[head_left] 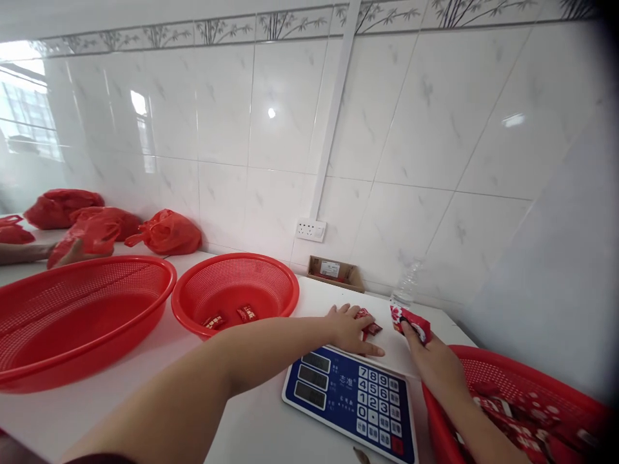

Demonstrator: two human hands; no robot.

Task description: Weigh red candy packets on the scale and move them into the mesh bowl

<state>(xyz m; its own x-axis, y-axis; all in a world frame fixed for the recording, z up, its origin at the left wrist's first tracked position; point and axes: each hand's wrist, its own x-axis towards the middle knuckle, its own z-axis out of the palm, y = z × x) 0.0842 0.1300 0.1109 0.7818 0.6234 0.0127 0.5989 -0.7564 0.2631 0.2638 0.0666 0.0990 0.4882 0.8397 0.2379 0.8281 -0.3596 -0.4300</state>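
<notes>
My left hand (pixel 352 330) reaches across to the white weighing plate (pixel 387 351) with its fingers spread. Under and beside those fingers lie small red packets (pixel 371 327), partly hidden by the hand. My right hand (pixel 438 364) pinches a red printed pouch (pixel 411 322) with a white flower pattern, thumb on its near face, at the right side of the plate. In front of both hands sits the blue keypad panel of the digital scale (pixel 348 399).
Several red packets fill a red basket (pixel 532 367) at right. Two small packets lie in the middle red basket (pixel 236 261); another red basket (pixel 167 283) stands left. Tied red bags (pixel 171 233), another person's hand (pixel 72 252), a cardboard box (pixel 355 277) and a clear bottle (pixel 405 287) are farther back.
</notes>
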